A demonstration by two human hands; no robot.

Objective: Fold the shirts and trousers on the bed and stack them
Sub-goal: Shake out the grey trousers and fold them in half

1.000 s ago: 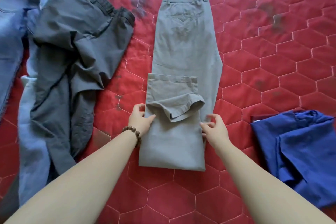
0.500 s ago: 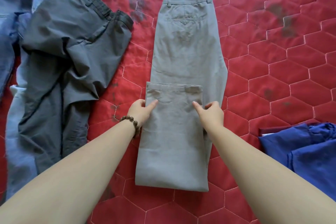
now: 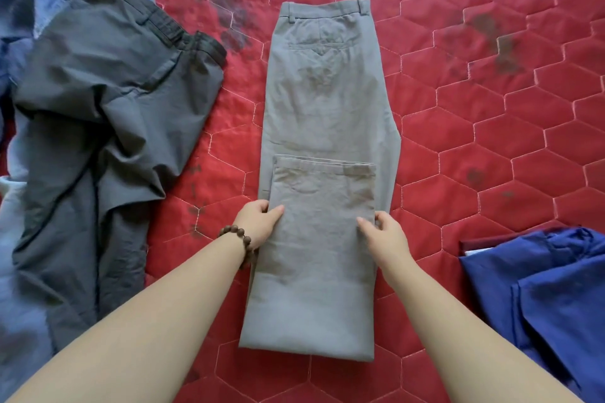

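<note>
Grey trousers (image 3: 324, 101) mid-fold on the red quilt (image 3: 491, 141), legs already doubled up over the thighs.

The left hand (image 3: 258, 222) and right hand (image 3: 386, 235) each pinch a side edge of the folded layer, thumbs on top, the fingers underneath seemingly curled, though they are hidden. The next fold probably needs both edges lifted evenly toward the waistband. Dark trousers (image 3: 108, 101) lie crumpled to the left; blue clothes (image 3: 540, 298) sit at the right.

Matt woven trousers (image 3: 322, 101), quilted satin bedcover (image 3: 491, 141).
</note>
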